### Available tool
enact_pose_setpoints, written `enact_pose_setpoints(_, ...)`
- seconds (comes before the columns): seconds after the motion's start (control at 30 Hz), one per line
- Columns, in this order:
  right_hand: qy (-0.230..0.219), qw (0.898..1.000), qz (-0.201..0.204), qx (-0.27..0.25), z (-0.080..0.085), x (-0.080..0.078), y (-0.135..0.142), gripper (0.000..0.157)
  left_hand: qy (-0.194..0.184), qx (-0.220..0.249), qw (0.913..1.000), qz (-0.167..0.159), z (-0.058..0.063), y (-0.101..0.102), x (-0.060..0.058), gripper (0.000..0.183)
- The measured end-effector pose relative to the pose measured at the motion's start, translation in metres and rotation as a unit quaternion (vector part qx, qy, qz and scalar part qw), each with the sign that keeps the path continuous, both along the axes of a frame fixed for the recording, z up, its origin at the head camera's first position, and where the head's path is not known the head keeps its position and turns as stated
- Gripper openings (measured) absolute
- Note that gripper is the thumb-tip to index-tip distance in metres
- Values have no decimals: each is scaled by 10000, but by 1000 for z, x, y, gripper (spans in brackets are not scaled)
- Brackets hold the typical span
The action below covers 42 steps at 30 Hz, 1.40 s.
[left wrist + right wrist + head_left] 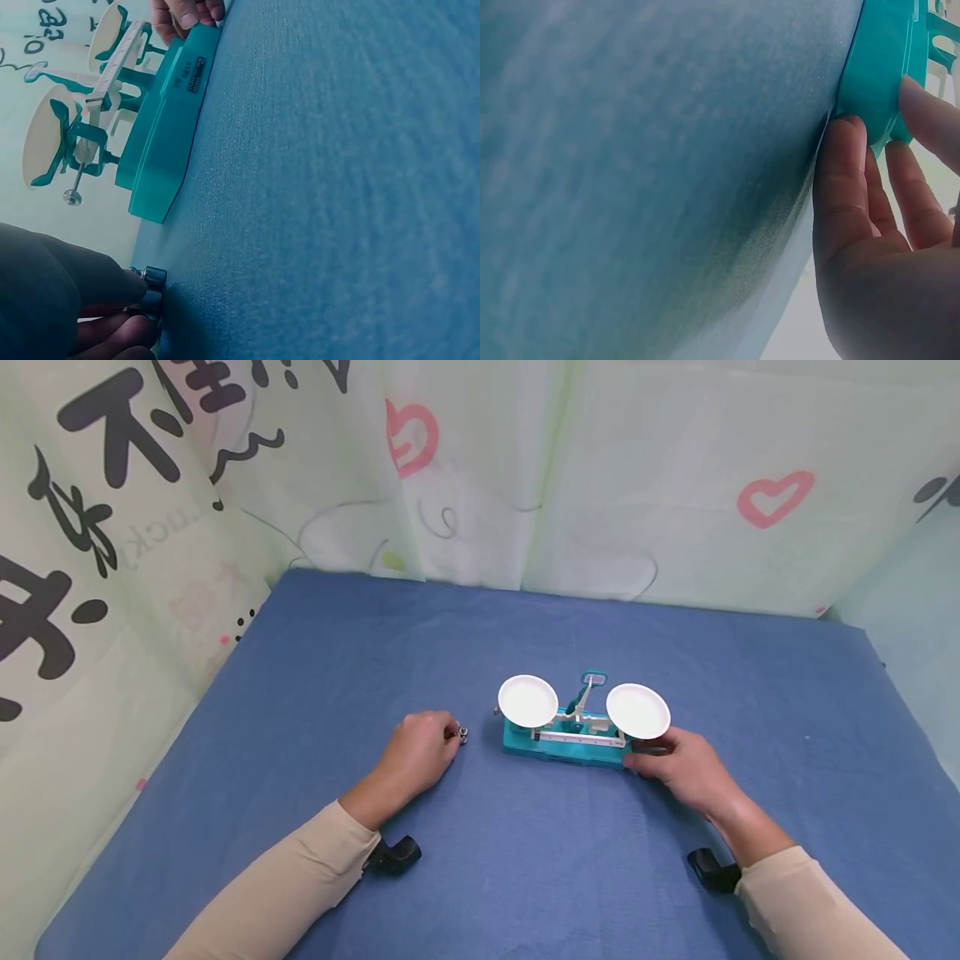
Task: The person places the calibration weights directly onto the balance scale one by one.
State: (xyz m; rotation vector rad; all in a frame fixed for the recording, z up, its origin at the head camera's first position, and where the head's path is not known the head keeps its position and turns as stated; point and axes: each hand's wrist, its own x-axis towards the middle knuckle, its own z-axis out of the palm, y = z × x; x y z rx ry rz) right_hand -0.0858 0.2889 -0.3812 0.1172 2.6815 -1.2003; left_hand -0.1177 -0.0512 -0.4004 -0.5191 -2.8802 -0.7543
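Standing upright on a blue cloth-covered table (525, 877), a small balance scale (573, 727) with a teal plastic base (570, 753) carries two shallow round white pans (528, 701) above a white beam (577, 739) with printed marks. A silver metal knob (72, 197) juts from its left end. The person's right hand (690, 768) has the base's right end between thumb and gently bent fingers, just below the right pan. The left hand (422, 750) is curled nearly closed, fingertips pinching small silver metal cylinders (154, 279) down at the cloth; the fingers cover part of them, so I can't fairly say how many. Blue surface separates that hand from the scale. The table's back edge, along a pale printed curtain (637, 443), lies well behind the scale, the right edge well beyond the right hand.
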Motion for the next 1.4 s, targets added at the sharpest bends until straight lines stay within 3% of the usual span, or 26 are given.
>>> enact_pose_setpoints(0.23,36,9999,94,125,-1,1,-1,51,118,143,9998,-20,0,-4,3,3)
enact_pose_setpoints(0.47,32,9996,135,242,-1,1,2,52,31,603,9982,-64,20,-7,6,5)
enact_pose_setpoints(0.57,64,9994,163,285,-2,2,2,51,-104,1041,9942,-252,30,-7,5,6)
enact_pose_setpoints(0.77,149,9992,186,336,-2,2,1,48,-10,1705,9816,-861,45,-3,-4,8)
enact_pose_setpoints(1.03,157,9993,148,318,-1,2,0,49,-280,1241,9825,-1361,69,15,-24,14)
enact_pose_setpoints(1.17,155,9988,175,437,0,3,0,49,-447,1063,9825,-1465,72,25,-32,15)
enact_pose_setpoints(1.4,165,9963,267,797,4,5,0,48,-426,899,9811,-1661,71,32,-40,13)
